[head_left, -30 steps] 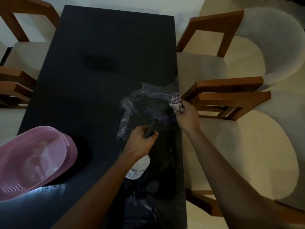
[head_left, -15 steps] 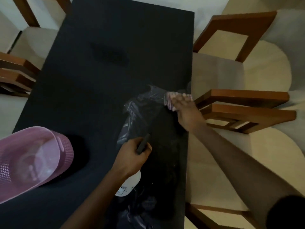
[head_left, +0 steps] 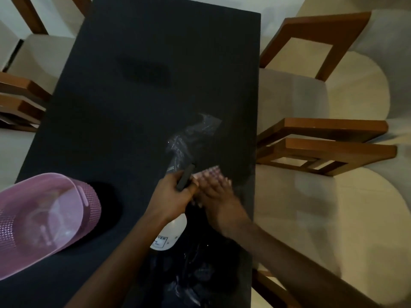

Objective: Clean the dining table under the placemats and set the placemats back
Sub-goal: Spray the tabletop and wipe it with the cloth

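Fingers [head_left: 175,185] of the left hand [head_left: 171,196] curl closed around the dark trigger head of one white plastic spray bottle [head_left: 171,232], bottle body pointing back toward the person, dark nozzle [head_left: 185,176] angled up and away. Right hand [head_left: 220,203] lies flat, fingers spread, pressing one small pink-and-white checked cloth [head_left: 211,172] onto the tabletop; cloth edge shows just past the fingertips, so it is pressed under the palm, not pinched. Both hands touch or nearly touch side by side, near the table's right edge.

One long black rectangular dining table [head_left: 138,103] fills the middle. Wet smeared streaks [head_left: 191,138] shine on it just beyond both hands, more wet patches near the bottom edge between the forearms. No placemat can be made out on the dark surface; cannot tell whether any lies there.

One pink perforated plastic basket [head_left: 44,218] sits on the table's near left corner, well left of the left hand, something clear inside, blurred.

Wooden-framed chairs with cream cushions: two on the right [head_left: 322,147], at least two on the left [head_left: 20,96], partly cut off.
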A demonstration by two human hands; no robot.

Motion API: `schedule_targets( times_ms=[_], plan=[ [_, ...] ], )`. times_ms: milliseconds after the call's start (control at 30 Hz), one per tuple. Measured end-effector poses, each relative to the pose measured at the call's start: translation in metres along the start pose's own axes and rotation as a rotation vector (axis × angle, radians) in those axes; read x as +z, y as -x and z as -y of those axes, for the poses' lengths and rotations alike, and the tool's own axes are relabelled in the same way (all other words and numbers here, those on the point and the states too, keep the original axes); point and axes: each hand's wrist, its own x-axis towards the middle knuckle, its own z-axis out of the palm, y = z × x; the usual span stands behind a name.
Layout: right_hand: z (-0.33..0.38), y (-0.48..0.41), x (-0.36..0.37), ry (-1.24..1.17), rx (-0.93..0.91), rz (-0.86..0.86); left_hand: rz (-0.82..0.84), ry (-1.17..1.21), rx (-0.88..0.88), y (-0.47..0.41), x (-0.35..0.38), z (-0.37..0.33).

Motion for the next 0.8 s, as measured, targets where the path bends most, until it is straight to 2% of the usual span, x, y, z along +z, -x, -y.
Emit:
schedule_targets(
  times_ms=[67, 133, 300, 367, 433, 467, 567, 700, 800],
  plan=[
    [0.005, 0.013, 0.004, 0.025, -0.14, 0.017, 0.002, 0.015, 0.001, -0.001, -0.005, -0.003],
    [-0.014, -0.011, -0.011, 0.069, -0.13, -0.005, -0.011, 0.004, 0.013, 0.0, -0.012, -0.003],
    [-0.08, -0.132, -0.066, 0.058, 0.296, -0.19, -0.006, 0.022, 0.001, 0.014, -0.028, 0.009],
    [-0.1, -0.179, -0.086, -0.008, 0.447, -0.16, -0.025, 0.019, -0.009, 0.019, -0.034, 0.015],
    [-0.097, -0.208, -0.092, -0.052, 0.499, -0.117, -0.05, 0.017, -0.021, 0.02, -0.04, 0.021],
    [-0.084, -0.212, -0.087, -0.034, 0.465, -0.108, -0.064, 0.013, -0.025, 0.02, -0.043, 0.021],
    [-0.024, -0.183, -0.055, 0.06, 0.198, -0.067, -0.085, 0.0, -0.014, 0.02, -0.049, 0.02],
    [0.065, -0.094, -0.006, 0.103, -0.077, 0.138, -0.085, 0.031, -0.03, 0.016, -0.052, 0.015],
    [0.08, -0.043, 0.009, 0.169, -0.321, 0.284, -0.07, 0.069, -0.043, 0.017, -0.05, 0.01]
  ],
)
